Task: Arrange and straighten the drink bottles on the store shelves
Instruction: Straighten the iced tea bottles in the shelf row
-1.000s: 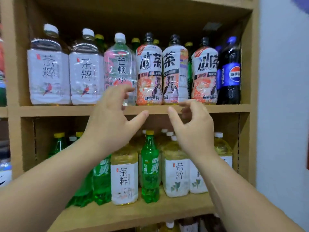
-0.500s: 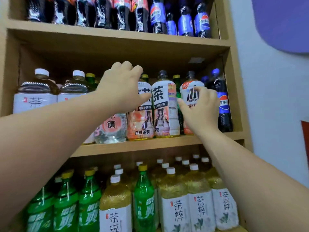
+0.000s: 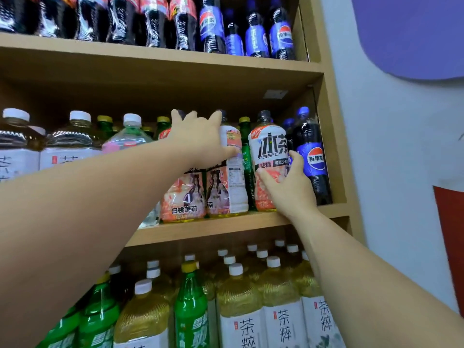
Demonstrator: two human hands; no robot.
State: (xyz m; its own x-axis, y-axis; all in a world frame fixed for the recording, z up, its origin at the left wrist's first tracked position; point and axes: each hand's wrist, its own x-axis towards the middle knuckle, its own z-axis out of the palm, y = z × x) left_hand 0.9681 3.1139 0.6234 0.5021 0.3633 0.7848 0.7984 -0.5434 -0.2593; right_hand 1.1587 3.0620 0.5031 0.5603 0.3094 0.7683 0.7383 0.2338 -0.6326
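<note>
On the middle shelf (image 3: 226, 227) stand three orange-and-white iced tea bottles. My left hand (image 3: 200, 139) grips the upper part of the middle tea bottle (image 3: 231, 177), whose label is turned sideways, and covers the top of the left tea bottle (image 3: 183, 197). My right hand (image 3: 288, 182) grips the lower half of the right tea bottle (image 3: 268, 151), which stands upright with its label facing me. A blue Pepsi bottle (image 3: 312, 156) stands just right of it.
Clear tea bottles (image 3: 72, 141) and a water bottle (image 3: 128, 139) fill the shelf's left side, with green bottles behind. Cola and Pepsi bottles (image 3: 281, 36) line the top shelf. Yellow tea bottles (image 3: 281, 292) and green soda bottles (image 3: 190, 297) crowd the bottom shelf. A wall is at the right.
My left hand moved right from the left tea bottle onto the middle one, whose label has turned sideways. My right hand slid lower on the right tea bottle. The view rose slightly.
</note>
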